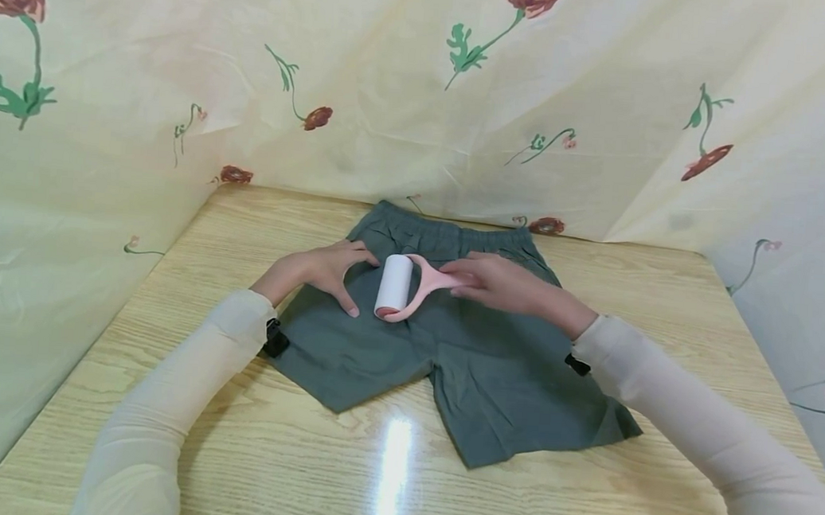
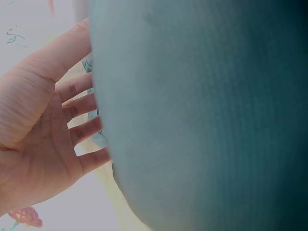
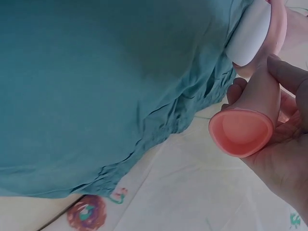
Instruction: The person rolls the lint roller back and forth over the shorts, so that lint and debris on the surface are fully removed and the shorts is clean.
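Dark green shorts (image 1: 490,375) lie spread on the table, elastic waistband at the far side. My right hand (image 1: 500,283) grips the pink handle of a lint roller (image 1: 394,284), whose white roll is over the upper left part of the shorts. In the right wrist view the handle's hollow end (image 3: 241,132) faces the camera, with thumb and fingers wrapped about it. My left hand (image 1: 329,269) rests on the left side of the shorts, thumb and fingers spread apart. Seen from the left wrist, the fingertips of that hand (image 2: 43,120) are hidden behind the green cloth.
The shorts lie on a light wood-grain table (image 1: 282,472), which shows a bright glare streak near its front. A cream curtain (image 1: 395,89) with red flowers hangs behind the table and along both sides. Dark wrist cameras (image 1: 276,339) sit at the sleeve cuffs.
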